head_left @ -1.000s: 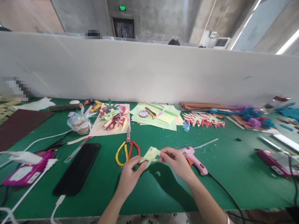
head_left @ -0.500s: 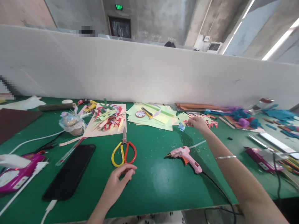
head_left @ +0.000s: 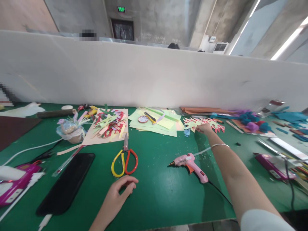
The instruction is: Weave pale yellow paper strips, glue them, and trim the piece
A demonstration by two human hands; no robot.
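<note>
My left hand (head_left: 121,194) rests over the near part of the green table, fingers loosely curved and thumb apart, holding nothing. Just beyond it lie scissors (head_left: 125,158) with one yellow and one red handle. Stretched toward the back right, my right hand (head_left: 204,128) has its fingertips closed at the edge of a light green paper cutout (head_left: 193,125); the fingertips are partly hidden. Red-and-white paper cutouts (head_left: 218,125) spread around that hand, and a small blue piece (head_left: 187,132) lies to its left. Nearer me is a pink glue gun (head_left: 190,163) with a glue stick in its back.
Coloured paper strips (head_left: 112,122) are heaped on a pale sheet at the back left. Green paper sheets (head_left: 156,126) bear a cutter and a round dial. A black phone (head_left: 67,183) lies left, near a purple power strip (head_left: 19,183). A white partition (head_left: 154,77) stands behind.
My right hand has moved slightly down and right, bringing the light green cutout onto the red-and-white pieces. My left hand remains near the scissors. The view has shifted a little.
</note>
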